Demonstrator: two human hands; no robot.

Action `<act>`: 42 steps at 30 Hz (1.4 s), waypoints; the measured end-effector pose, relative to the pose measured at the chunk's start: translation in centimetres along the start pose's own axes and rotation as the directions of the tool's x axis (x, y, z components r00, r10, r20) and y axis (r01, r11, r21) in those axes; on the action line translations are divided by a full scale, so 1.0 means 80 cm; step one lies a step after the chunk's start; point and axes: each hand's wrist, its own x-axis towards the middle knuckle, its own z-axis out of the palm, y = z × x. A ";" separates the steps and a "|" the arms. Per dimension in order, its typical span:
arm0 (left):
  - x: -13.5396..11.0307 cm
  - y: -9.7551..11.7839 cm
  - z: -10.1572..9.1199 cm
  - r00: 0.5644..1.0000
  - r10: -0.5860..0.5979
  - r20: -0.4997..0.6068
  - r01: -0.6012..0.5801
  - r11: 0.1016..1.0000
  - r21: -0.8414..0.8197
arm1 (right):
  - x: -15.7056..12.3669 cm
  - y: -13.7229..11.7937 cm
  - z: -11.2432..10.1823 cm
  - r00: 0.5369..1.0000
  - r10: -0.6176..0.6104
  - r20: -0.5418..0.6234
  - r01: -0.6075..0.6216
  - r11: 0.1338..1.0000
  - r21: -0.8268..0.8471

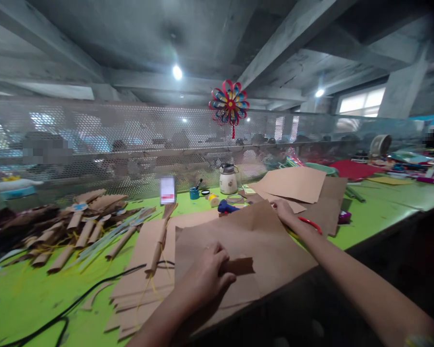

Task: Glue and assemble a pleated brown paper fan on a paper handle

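My left hand (215, 270) is closed on a small folded piece of brown paper (241, 265), held just over a large brown paper sheet (238, 231). At the raised far corner of that sheet, my right hand (284, 211) has its fingers curled and appears to pinch the edge. Beside my right forearm lie scissors with a red handle (313, 222), partly covered. A blue tool (226, 207), possibly a glue gun, pokes out behind the sheet. More cut brown paper (141, 270) is stacked to the left, with one rolled paper piece (156, 250) on top.
Rolled paper pieces with yellow strings (83, 236) are heaped at left. A black cable (90, 291) crosses the green table (25, 303). Behind stand a phone (167, 190), a blue jar (194, 193), a thread spool (213, 200) and a white jug (228, 182), before a perforated screen (148, 149).
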 end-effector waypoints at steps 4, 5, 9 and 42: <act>0.000 -0.003 0.001 0.999 0.043 0.018 -0.043 0.999 -0.018 | -0.002 0.003 -0.007 0.999 -0.016 -0.047 0.012 0.997 -0.076; 0.001 -0.003 0.001 0.999 0.044 0.020 -0.044 0.999 -0.014 | -0.002 0.003 -0.009 0.997 -0.017 -0.070 0.011 0.996 -0.086; 0.002 -0.003 0.001 0.999 0.030 0.013 -0.029 0.998 -0.049 | -0.002 0.003 -0.013 0.986 -0.015 -0.167 0.001 0.996 -0.086; 0.009 -0.028 -0.052 0.813 -0.472 -0.342 -0.035 0.546 -0.837 | -0.056 -0.019 -0.143 0.987 0.131 -0.097 -0.073 0.887 0.456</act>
